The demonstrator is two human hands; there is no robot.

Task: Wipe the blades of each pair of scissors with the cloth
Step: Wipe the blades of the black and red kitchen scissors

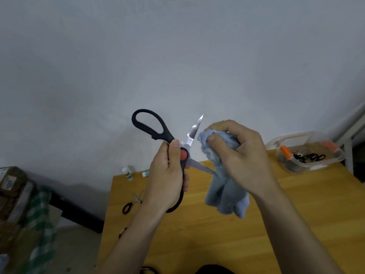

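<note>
Holding black-handled scissors [173,153] in the air above the wooden desk [217,234], the left hand [167,175] wraps its fingers around the lower handle, blades spread wide. The right hand [237,153] bunches a blue cloth [221,175], fingers pinching it just beside the upper blade. Small scissors [132,203] lie near the desk's left edge; a clear plastic box [308,153] sits at the far right corner.

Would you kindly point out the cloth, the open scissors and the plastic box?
cloth [227,192], head view, hanging lower fold.
scissors [194,129], head view, upper blade.
plastic box [316,165], head view, front wall.
</note>
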